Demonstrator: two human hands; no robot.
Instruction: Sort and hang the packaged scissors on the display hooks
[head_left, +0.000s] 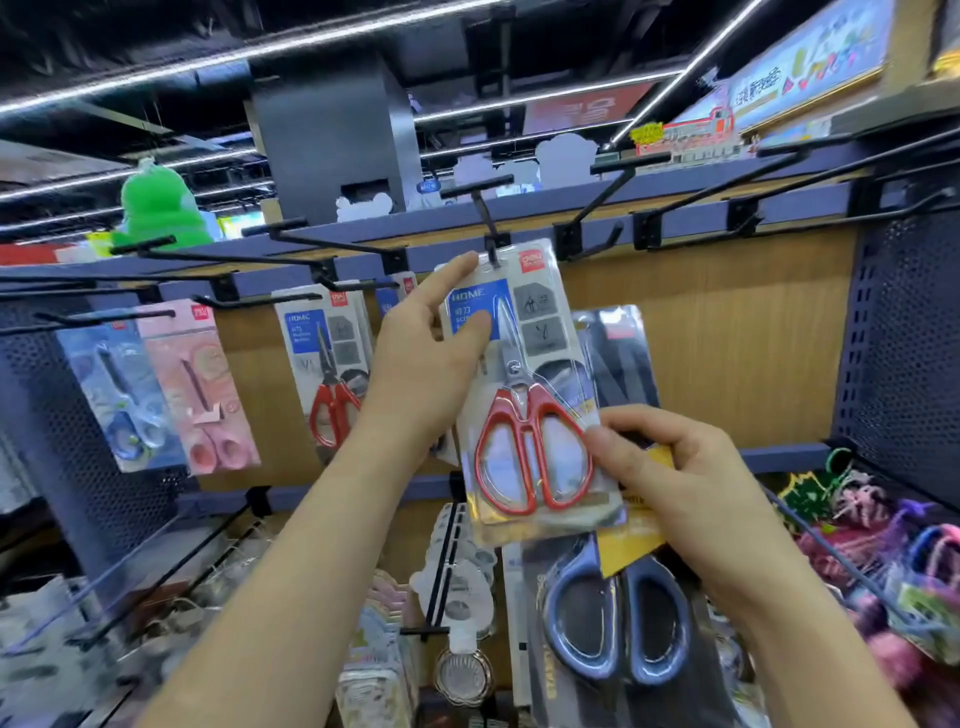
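Our left hand (421, 364) pinches the red-handled scissors pack (524, 395) near its top; our right hand (675, 478) grips its lower-right corner. It stands upright, top at the hook (491, 234), blades up.

We are reading "HOME" in white on the blue panel of the red-handled scissors pack (540, 332) at the centre of the frame, with Chinese characters below it, partly covered. The same "HOME" is showing on a second red-handled pack (332, 338) left of centre. Small red brand tags are sitting in the top corners of both packs and of the pink pack (197, 374) (lettering too small for us). At the upper right, a lit sign (810, 57) is carrying Chinese characters.
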